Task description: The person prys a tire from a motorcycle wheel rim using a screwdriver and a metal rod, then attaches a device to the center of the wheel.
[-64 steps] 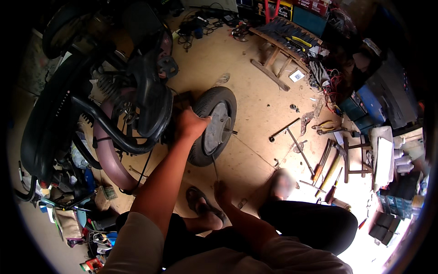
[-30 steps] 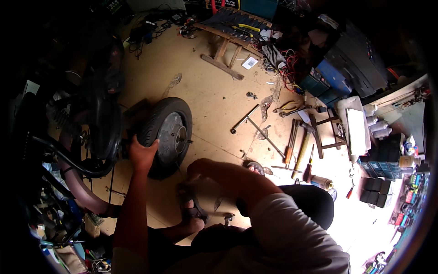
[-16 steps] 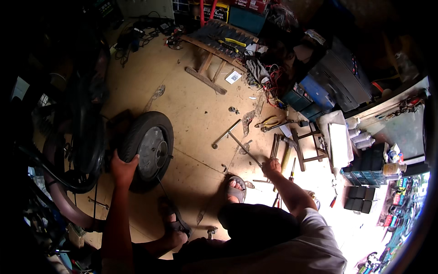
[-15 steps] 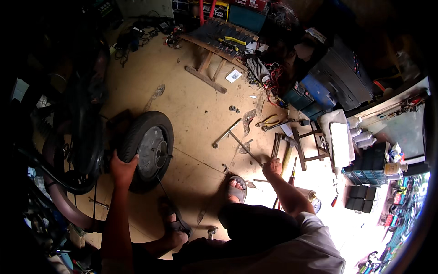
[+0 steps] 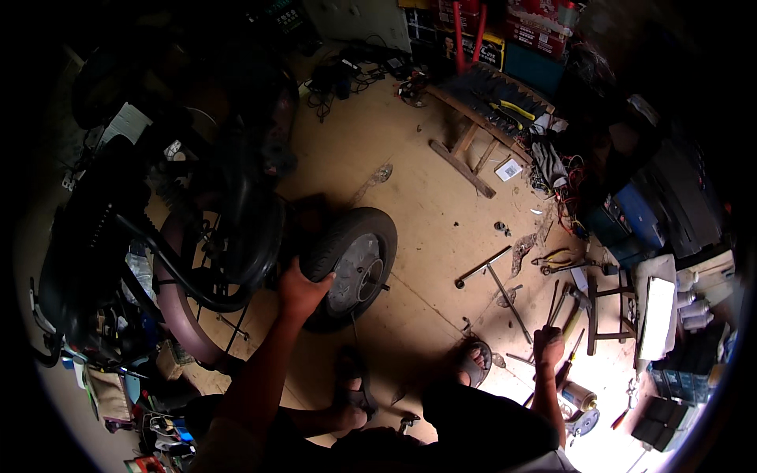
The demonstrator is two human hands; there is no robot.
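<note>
On the floor left of centre stands a tilted wheel with a black tyre (image 5: 384, 229) and a grey metal hub (image 5: 352, 276). My left hand (image 5: 303, 290) grips the tyre's near left side, thumb on the sidewall by the hub and the other fingers hidden. My right hand (image 5: 548, 347) is closed low over the floor tools. Slim metal tools (image 5: 558, 303) reach up from beside its fingers; what it grips is hidden. A T-handle wrench (image 5: 509, 302) lies just left of it. A hammer (image 5: 579, 299) and a screwdriver (image 5: 569, 361) lie to its right.
A scooter-like vehicle with a pinkish wheel rim (image 5: 185, 323) fills the left side. A low wooden stool (image 5: 465, 146) carries yellow-handled pliers (image 5: 516, 109). Another small stool (image 5: 611, 315) and a spray can (image 5: 579, 396) are at right. My sandalled feet (image 5: 475, 364) flank the floor before me.
The view has swung, so everything sits further right and lower. My left hand remains on the tyre. My right hand stays among the tools, slightly lower relative to the T-handle wrench.
</note>
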